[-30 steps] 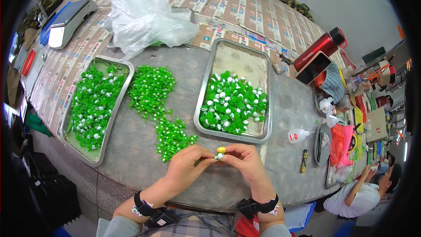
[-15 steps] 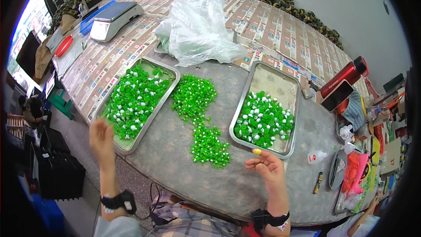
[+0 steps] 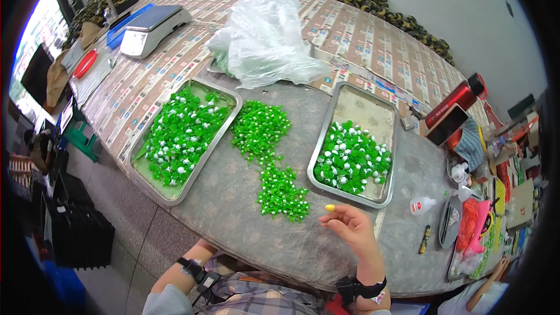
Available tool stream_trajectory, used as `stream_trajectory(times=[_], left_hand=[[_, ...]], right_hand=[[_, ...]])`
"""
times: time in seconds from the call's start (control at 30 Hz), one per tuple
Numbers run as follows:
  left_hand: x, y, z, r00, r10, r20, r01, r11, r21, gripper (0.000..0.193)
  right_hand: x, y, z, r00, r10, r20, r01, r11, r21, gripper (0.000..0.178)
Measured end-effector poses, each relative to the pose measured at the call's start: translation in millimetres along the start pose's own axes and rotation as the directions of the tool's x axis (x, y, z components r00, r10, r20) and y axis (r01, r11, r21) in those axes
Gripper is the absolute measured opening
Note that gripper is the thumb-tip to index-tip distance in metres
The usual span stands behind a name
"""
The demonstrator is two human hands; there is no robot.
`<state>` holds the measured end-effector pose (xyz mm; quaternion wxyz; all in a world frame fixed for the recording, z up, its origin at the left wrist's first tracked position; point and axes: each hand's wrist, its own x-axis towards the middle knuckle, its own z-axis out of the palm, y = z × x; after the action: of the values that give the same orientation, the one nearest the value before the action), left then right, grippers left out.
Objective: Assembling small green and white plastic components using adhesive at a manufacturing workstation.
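Observation:
My right hand (image 3: 350,227) hovers over the grey tabletop just in front of the right metal tray (image 3: 392,134). Its fingers are loosely bent and apart, with nothing visible in them, and a yellow cover is on one fingertip. Small green and white plastic pieces (image 3: 283,192) lie in a loose pile to the left of this hand. My left forearm (image 3: 181,274) reaches the table's front edge, which hides the left hand's fingers. Beyond it stands the left metal tray (image 3: 232,111), heaped with green pieces bearing white balls (image 3: 181,134). Similar ball pieces (image 3: 350,157) fill the right tray's near part.
A clear plastic bag (image 3: 262,41) covers another tray at the back. A scale (image 3: 153,26) stands far left. On the right are a red bottle (image 3: 458,102), a phone (image 3: 447,124), a small white bottle (image 3: 422,205) and a marker (image 3: 424,239). Another person's arm (image 3: 487,286) shows lower right.
My left hand has left the near end of the left tray and dropped down to the table's front edge. My right hand has shifted slightly left.

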<state>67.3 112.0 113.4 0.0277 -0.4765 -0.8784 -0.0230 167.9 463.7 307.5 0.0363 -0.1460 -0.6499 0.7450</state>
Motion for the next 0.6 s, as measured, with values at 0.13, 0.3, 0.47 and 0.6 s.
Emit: stream_trajectory(times=[0.13, 0.3, 0.47, 0.6], left_hand=[[28.0, -6.8, 2.4, 0.998, 0.067, -0.016, -0.067, 0.998, -0.006, 0.044], [44.2, -4.2, 10.5, 0.995, 0.1, -0.016, -0.1, 0.995, -0.03, 0.044], [45.6, 2.8, 17.3, 0.993, 0.115, 0.009, -0.115, 0.992, -0.056, 0.043], [45.0, 7.1, 22.2, 0.991, 0.132, 0.031, -0.13, 0.989, -0.07, 0.043]], right_hand=[[1.7, 3.1, -0.2, 1.0, 0.025, -0.001, -0.025, 0.999, -0.044, 0.028], [4.4, 3.5, -1.1, 0.998, 0.067, -0.018, -0.068, 0.997, -0.044, 0.027], [2.0, 1.0, -2.2, 0.995, 0.086, -0.043, -0.088, 0.994, -0.059, 0.026], [5.4, 0.8, -3.6, 0.996, 0.035, -0.086, -0.043, 0.994, -0.097, 0.024]])
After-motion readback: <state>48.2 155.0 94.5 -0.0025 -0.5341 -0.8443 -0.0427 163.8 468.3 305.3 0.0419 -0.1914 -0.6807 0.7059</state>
